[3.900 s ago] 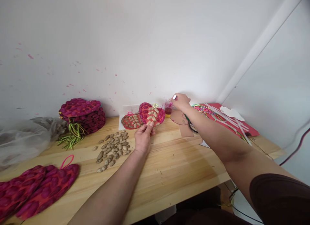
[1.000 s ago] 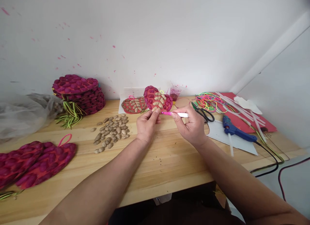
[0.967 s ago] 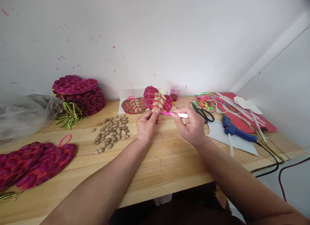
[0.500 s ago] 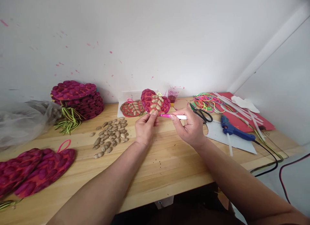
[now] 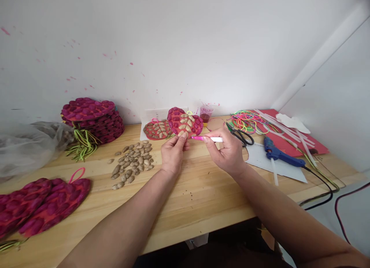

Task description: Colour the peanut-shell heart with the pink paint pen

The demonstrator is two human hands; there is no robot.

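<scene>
My left hand (image 5: 172, 153) pinches the lower tip of a red heart-shaped piece (image 5: 184, 122) covered with peanut shells, some painted magenta, some bare. It holds the heart tilted up above the wooden table (image 5: 202, 195). My right hand (image 5: 228, 152) grips a white-handled brush (image 5: 208, 138) with a pink tip that touches the heart's lower edge. A small cup of pink paint (image 5: 206, 113) stands by the wall behind the heart. A second heart with bare shells (image 5: 156, 129) lies flat on white paper.
Loose peanut shells (image 5: 131, 166) lie left of my left hand. A stack of painted hearts (image 5: 92, 119) sits at the back left, more painted hearts (image 5: 43, 204) at the front left. Scissors (image 5: 239, 132), coloured cords (image 5: 245, 121), a blue glue gun (image 5: 281, 157) and red paper are at right.
My right hand came back from the paint cup with the brush and now holds its tip against the heart. In the last second the hands hardly moved.
</scene>
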